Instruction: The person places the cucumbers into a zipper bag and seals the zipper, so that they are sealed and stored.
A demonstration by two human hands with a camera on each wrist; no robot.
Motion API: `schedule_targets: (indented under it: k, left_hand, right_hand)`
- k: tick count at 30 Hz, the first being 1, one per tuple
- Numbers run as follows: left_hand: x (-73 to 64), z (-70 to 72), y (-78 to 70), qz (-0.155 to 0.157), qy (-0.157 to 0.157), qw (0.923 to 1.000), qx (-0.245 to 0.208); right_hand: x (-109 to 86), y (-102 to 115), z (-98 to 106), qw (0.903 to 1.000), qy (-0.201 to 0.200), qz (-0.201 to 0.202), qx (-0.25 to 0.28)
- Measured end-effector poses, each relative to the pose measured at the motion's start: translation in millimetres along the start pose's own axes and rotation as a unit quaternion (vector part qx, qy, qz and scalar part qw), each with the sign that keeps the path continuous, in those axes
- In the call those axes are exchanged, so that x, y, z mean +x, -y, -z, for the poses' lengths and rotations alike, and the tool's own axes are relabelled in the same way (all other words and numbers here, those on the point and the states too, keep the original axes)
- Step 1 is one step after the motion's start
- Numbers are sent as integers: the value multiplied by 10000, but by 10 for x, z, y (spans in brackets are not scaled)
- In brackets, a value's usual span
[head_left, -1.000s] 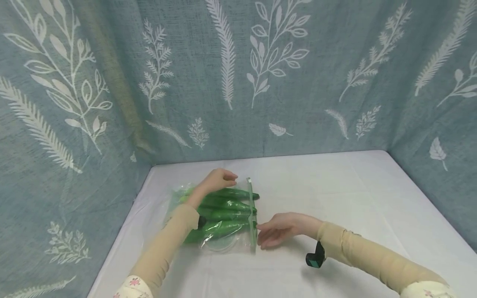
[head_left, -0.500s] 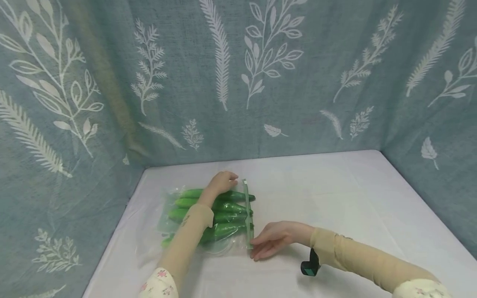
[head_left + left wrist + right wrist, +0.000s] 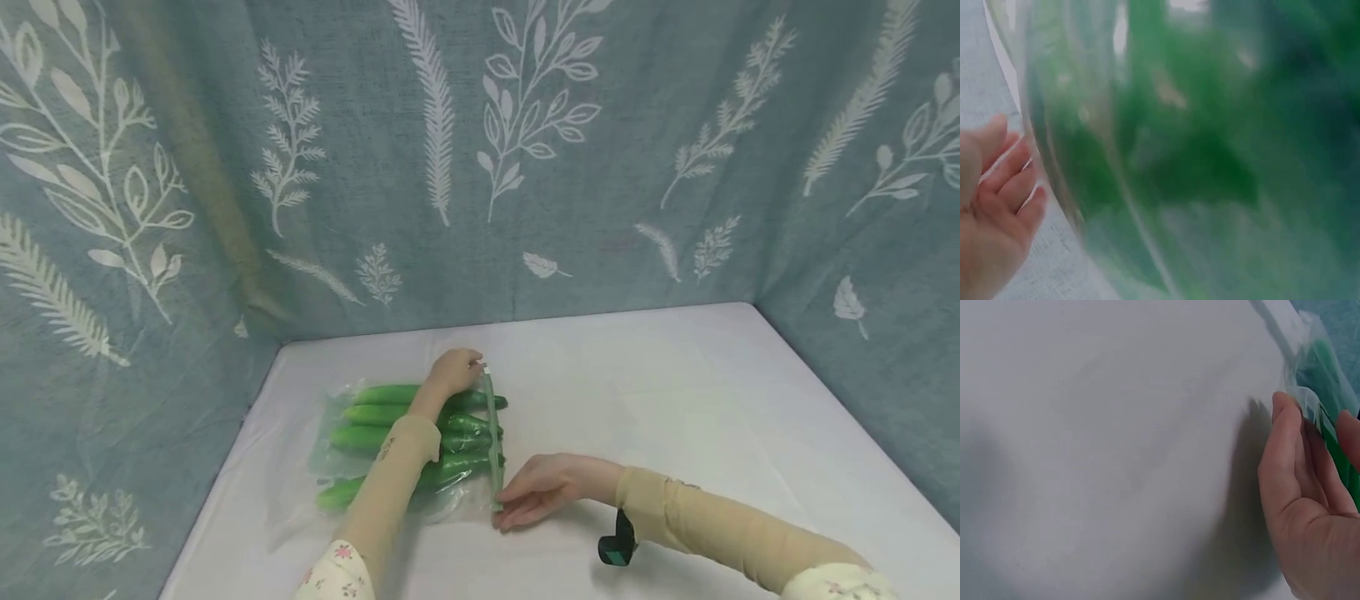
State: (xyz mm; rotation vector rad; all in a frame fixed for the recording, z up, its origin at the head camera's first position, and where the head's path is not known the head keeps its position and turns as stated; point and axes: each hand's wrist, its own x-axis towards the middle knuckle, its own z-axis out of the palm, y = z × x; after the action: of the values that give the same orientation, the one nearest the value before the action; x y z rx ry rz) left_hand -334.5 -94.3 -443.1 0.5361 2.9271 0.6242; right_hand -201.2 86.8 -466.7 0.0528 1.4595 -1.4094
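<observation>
A clear zip bag (image 3: 453, 500) lies flat with several long green cucumbers (image 3: 382, 437) in it; their ends poke past its green zip strip (image 3: 492, 437) on the right. My left hand (image 3: 453, 371) reaches over the bag, fingertips right at the white slider (image 3: 486, 370) on the strip's far end. In the left wrist view the left fingers (image 3: 1019, 187) bend loosely beside the plastic. My right hand (image 3: 536, 490) is at the strip's near end, its thumb overlapping it in the head view. The right fingers (image 3: 1282, 450) are fairly straight, with the bag's edge between them and the thumb.
A white cloth covers the table (image 3: 675, 400). Blue-green curtains (image 3: 360, 167) with white leaf prints hang at the back and both sides. A black wrist camera (image 3: 618, 546) hangs below the right wrist, and my left forearm (image 3: 382, 500) crosses over the bag.
My left hand has moved up to the slider end of the strip. The right hand has moved toward the strip's near corner. The whole scene shifts slightly left as the head turns.
</observation>
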Motion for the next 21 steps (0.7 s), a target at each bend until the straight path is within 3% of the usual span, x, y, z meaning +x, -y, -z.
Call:
schedule_targets:
  k: [3,8,14,18,21]
  left_hand:
    - [-17,8,-38,134,-385,9991,-67]
    - [-33,48,-56,109,-658,9969,-411]
    - [-70,140,11,126,-960,9932,-643]
    - [-124,289,25,92,-1304,9871,-924]
    - [-178,446,-3,-3,-1595,9768,-1433]
  right_hand:
    - [6,-35,-25,10000,-49,54,11]
    - [-3,-90,-27,9993,-272,246,46]
    - [-54,-137,12,9929,-634,872,-497]
    - [-117,-175,104,9761,-1014,1535,-1155]
    - [-212,-167,240,9490,-1504,2059,-1856]
